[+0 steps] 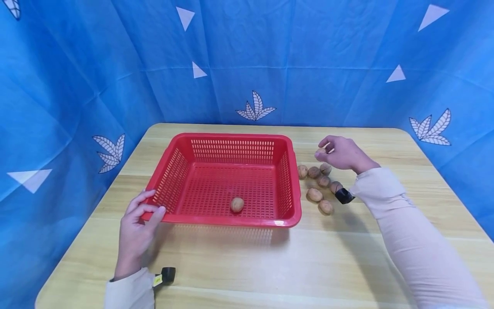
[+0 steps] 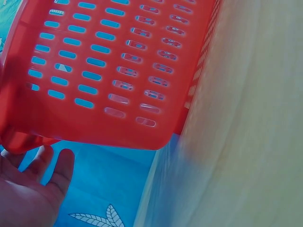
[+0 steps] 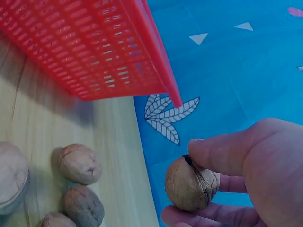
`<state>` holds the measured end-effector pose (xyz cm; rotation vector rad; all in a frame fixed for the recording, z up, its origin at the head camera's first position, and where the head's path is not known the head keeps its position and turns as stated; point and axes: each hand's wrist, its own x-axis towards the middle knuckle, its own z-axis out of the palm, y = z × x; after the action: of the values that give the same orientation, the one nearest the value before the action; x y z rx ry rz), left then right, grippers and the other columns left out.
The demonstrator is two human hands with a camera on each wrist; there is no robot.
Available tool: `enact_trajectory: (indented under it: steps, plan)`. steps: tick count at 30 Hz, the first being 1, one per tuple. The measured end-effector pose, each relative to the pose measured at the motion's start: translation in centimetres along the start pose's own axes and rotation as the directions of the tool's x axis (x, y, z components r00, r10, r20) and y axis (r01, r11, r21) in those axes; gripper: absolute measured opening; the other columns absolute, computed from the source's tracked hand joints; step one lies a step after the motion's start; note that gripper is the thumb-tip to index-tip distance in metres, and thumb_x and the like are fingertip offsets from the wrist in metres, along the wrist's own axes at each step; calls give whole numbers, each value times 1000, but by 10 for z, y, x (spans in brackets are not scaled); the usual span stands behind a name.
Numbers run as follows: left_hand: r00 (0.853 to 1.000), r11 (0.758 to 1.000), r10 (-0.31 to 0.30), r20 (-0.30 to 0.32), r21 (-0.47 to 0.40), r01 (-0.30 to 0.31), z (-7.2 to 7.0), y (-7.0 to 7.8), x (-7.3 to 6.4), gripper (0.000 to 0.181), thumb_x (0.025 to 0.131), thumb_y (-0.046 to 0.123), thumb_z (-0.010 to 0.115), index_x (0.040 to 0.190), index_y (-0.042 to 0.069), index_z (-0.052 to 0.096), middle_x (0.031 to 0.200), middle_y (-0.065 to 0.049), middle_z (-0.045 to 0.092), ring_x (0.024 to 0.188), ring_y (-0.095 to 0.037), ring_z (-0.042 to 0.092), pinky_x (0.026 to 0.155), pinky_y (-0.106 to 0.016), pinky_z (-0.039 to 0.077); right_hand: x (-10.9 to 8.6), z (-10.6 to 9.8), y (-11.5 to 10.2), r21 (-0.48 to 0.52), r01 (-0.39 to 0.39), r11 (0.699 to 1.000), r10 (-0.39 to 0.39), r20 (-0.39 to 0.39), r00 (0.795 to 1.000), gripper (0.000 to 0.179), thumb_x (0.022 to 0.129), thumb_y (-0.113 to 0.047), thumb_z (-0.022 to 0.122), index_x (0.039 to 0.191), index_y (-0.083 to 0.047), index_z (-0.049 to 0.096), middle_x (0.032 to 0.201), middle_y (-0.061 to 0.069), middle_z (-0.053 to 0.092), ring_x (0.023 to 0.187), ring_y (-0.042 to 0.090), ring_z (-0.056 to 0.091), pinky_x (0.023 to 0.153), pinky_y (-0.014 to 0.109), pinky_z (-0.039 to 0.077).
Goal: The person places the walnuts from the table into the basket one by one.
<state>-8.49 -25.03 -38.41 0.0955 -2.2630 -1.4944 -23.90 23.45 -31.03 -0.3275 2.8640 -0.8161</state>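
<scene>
A red plastic basket [image 1: 235, 221] with slotted walls stands on the table, and one walnut [image 1: 237, 204] lies on its floor towards the near side. My left hand [image 1: 136, 227] holds the rim at the basket's near left corner, thumb over the front edge and fingers on the left edge. To the right of the basket, above a group of walnuts [image 1: 314, 195], my right hand [image 1: 341, 153] pinches a single walnut [image 3: 191, 183] between thumb and fingers. A dark crack runs along that walnut's shell in the right wrist view.
The light wooden table [image 1: 231, 270] has rounded far corners. Blue cloth [image 1: 328, 64] with white triangles and leaf prints hangs behind it and at both sides. Small black cameras [image 1: 344, 196] are strapped at the wrists.
</scene>
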Motion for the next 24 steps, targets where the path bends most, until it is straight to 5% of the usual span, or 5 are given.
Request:
enact_trajectory:
  steps: [24]
  plan:
    - [1000, 1000, 29, -5, -3, -29, -1, -5, 1, 13, 88, 2, 69, 84, -9, 65, 134, -4, 51, 135, -21, 33, 80, -9, 47, 6, 4, -32, 21, 63, 998, -62, -51, 997, 37, 91, -30, 66, 116, -4, 60, 103, 18, 64, 91, 32, 61, 76, 47, 51]
